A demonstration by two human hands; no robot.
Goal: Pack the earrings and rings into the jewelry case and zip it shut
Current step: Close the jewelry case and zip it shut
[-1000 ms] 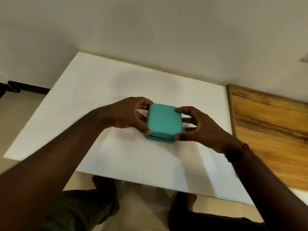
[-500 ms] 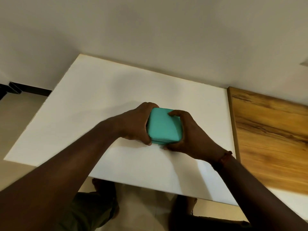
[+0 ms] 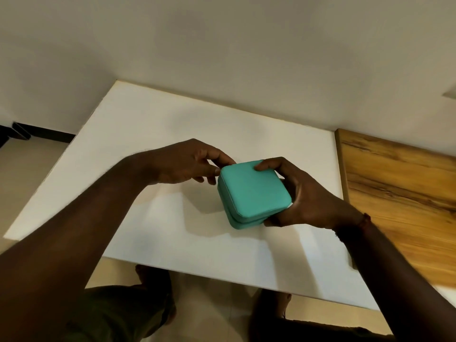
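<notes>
Case (image 3: 254,191): teal, lid down, tilted, lifted just above the white worktop (image 3: 172,243), right of centre. Right hand (image 3: 308,201): grip wrapped round the case's right side, fingers over the far edge, thumb at the near corner. Left hand (image 3: 187,161): thumb and forefinger pinch at the case's far-left corner; what they pinch is too small to tell. Wooden board (image 3: 399,198) beside the worktop, right.

Teal jewelry case (image 3: 251,191), lid closed, held tilted over white table (image 3: 172,230). Right hand (image 3: 313,201) grips its right side, thumb on the lid. Left hand (image 3: 182,161) pinches at the case's left corner. Wooden surface (image 3: 399,193) lies right of the table.
</notes>
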